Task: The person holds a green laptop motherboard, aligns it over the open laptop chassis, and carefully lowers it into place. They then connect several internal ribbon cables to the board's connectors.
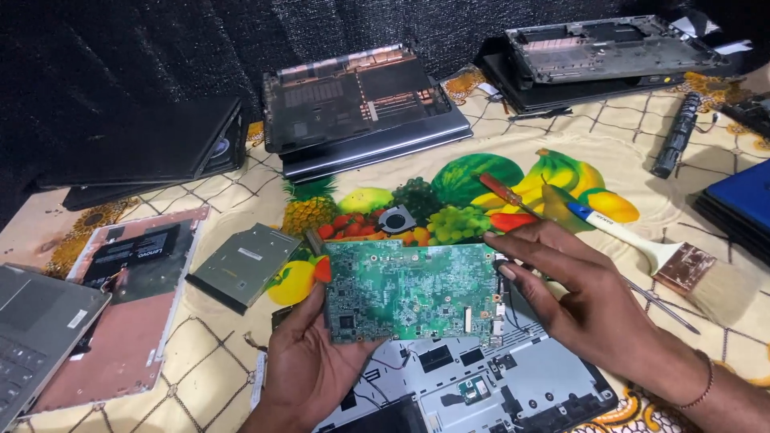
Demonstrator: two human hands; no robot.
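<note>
Green circuit board [409, 290], gripped underneath by left hand [309, 365] and pinched at its edge by right hand [585, 301], best kept level above opened laptop base [481, 389]

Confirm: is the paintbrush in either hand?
No, the paintbrush lies on the tablecloth while the left hand and right hand hold the green circuit board.

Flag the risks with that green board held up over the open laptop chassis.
1. The green circuit board is held in the air by its edges, left hand under a corner and right hand at the side; it could slip onto the open laptop chassis.
2. Bare fingers on the board may risk static damage.
3. The screwdriver and paintbrush lie close behind, easy to knock.
</note>
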